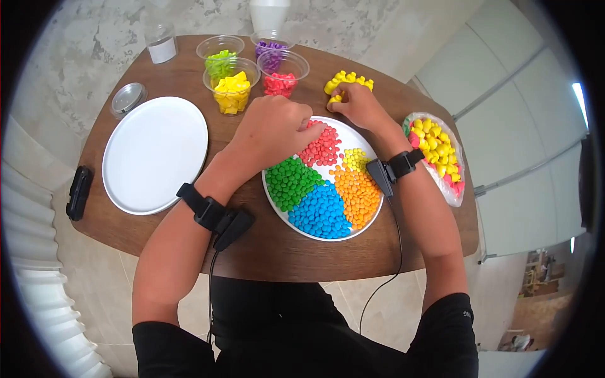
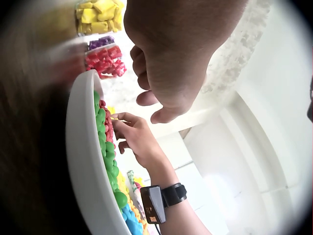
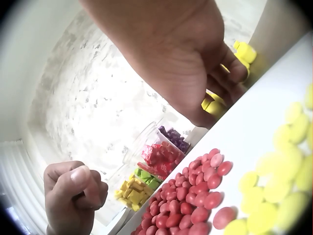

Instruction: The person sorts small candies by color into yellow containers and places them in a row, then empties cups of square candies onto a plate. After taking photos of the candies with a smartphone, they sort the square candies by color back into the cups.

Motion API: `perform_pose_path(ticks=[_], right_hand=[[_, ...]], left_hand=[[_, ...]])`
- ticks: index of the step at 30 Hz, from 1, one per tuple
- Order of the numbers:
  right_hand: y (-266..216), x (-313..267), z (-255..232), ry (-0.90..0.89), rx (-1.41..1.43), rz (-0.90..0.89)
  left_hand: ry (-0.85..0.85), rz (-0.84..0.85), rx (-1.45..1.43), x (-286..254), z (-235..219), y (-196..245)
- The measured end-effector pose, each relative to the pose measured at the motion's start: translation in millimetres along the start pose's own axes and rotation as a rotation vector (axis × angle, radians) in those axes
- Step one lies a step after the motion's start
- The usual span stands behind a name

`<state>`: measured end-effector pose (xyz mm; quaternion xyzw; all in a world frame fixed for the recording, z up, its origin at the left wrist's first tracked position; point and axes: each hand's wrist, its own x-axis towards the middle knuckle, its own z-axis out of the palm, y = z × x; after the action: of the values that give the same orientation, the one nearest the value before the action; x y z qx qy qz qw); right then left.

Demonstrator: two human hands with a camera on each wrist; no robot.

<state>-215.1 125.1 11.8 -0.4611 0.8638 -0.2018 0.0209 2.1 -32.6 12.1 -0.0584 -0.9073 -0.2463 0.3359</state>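
My right hand (image 1: 360,108) is just beyond the candy plate (image 1: 285,222), its thumb and fingers around a small yellow piece (image 3: 213,104). Beside its fingers, several knobbly yellow pieces (image 1: 345,77) form a curved row on the table; the palm hides part of it. Over the plate's far left rim hovers my left hand (image 1: 272,129), fingers loosely curled, nothing visible in them. On the plate, round candies lie sorted by colour: red (image 1: 320,148), green (image 1: 291,183), blue (image 1: 320,211), orange (image 1: 358,195) and a smaller yellow patch (image 1: 355,159).
A bare white plate (image 1: 154,157) lies left. Clear cups of wrapped sweets in yellow (image 1: 231,94), green (image 1: 220,63), red (image 1: 280,84) and purple (image 1: 271,57) stand behind. A bag of yellow and pink pieces (image 1: 438,151) is at right. A jar (image 1: 162,47) stands back left.
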Motion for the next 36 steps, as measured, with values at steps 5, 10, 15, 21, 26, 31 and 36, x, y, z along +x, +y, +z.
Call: perform_pose_path(ticks=[5, 10, 15, 21, 26, 31, 36], right_hand=[[-14.4, -30.0, -21.4, 0.062, 0.183, 0.123], [-71.8, -93.2, -46.8, 0.172, 0.526, 0.129], [-102.2, -129.4, -39.9, 0.161, 0.662, 0.035], [-96.7, -136.3, -23.6, 0.242, 0.84, 0.066], [-98.9, -136.2, -24.0, 0.327, 0.895, 0.085], [-96.3, -136.5, -24.2, 0.279, 1.072, 0.158], [-95.2, -137.4, -19.5, 0.266, 1.115, 0.204]], left_hand=[[-0.1, -0.067, -0.065, -0.1, 1.0, 4.8], [-0.003, 0.007, -0.209, -3.5, 7.7, 19.6], [-0.027, 0.061, -0.267, -4.8, 13.4, 32.1], [-0.104, -0.04, -0.412, -5.5, 12.2, 42.9], [-0.195, -0.159, -0.577, -8.2, 20.6, 42.6], [-0.271, -0.242, -0.663, -5.0, 9.3, 49.7], [-0.301, -0.348, -0.724, -6.1, 11.9, 50.7]])
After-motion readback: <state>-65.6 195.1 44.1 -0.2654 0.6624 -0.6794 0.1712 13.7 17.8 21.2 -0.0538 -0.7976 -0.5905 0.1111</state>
